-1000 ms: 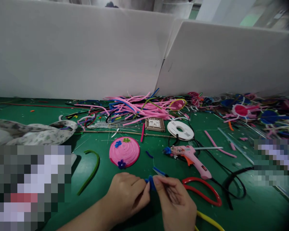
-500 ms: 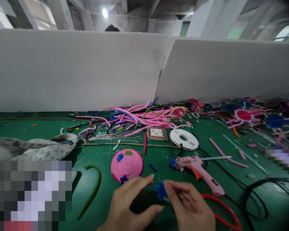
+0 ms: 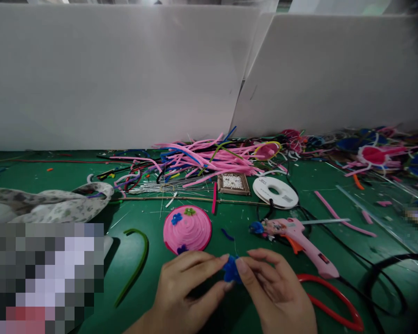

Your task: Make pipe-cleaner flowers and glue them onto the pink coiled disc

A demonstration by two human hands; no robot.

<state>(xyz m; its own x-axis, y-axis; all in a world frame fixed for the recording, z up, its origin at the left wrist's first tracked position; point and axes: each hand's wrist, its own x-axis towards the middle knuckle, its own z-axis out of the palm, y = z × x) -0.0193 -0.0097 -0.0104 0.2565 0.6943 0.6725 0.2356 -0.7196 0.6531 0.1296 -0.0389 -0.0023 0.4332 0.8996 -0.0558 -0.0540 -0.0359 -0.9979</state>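
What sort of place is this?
It looks like a craft workshop: a pink glue gun lies on the green table, pink fuzzy stems are heaped towards the back, and the right hand holds a small blue flower.

Free lane between green strip (image 3: 138, 266) and pink disc (image 3: 195, 232) — rightward obstacle, the glue gun (image 3: 310, 243).

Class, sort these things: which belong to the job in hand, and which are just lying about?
Seemingly in the job: blue flower between left hand and right hand; flowered pink disc; possibly glue gun.

Apparently lying about: green strip, white spool, patterned cloth.
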